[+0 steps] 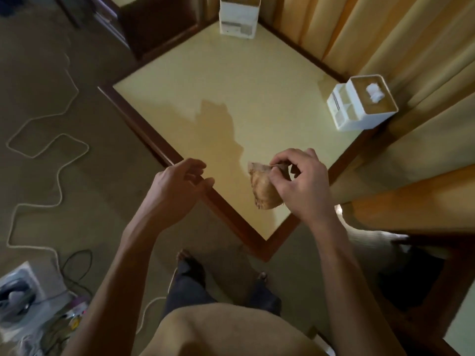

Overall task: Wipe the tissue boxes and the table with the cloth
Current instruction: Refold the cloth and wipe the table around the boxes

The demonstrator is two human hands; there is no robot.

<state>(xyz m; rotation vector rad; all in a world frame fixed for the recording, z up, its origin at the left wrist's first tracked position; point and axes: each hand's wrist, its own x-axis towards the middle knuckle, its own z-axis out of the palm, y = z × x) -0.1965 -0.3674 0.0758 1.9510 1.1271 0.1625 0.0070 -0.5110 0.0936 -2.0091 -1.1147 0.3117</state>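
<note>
With our right hand (pixel 299 182) pinching the cloth (pixel 263 187) and left hand (pixel 180 185) loose, we should spread it flat before wiping the table (pixel 205 80) toward the 2 tissue boxes (pixel 362 106) upper right.

1. Worktop (pixel 231 73): square, pale yellow surface, dark wood border.
2. White tissue box (pixel 238 18): standing at the far corner.
3. White tissue box with side compartments (pixel 362 106): at the right corner, tissue protruding from the top.

Both my bare arms reach forward. My left hand (pixel 180 182) hovers with loosely curled fingers, gripping nothing. My right hand (pixel 299 181) pinches a cloth (pixel 263 188) between thumb and fingertips, wrist bent.
</note>
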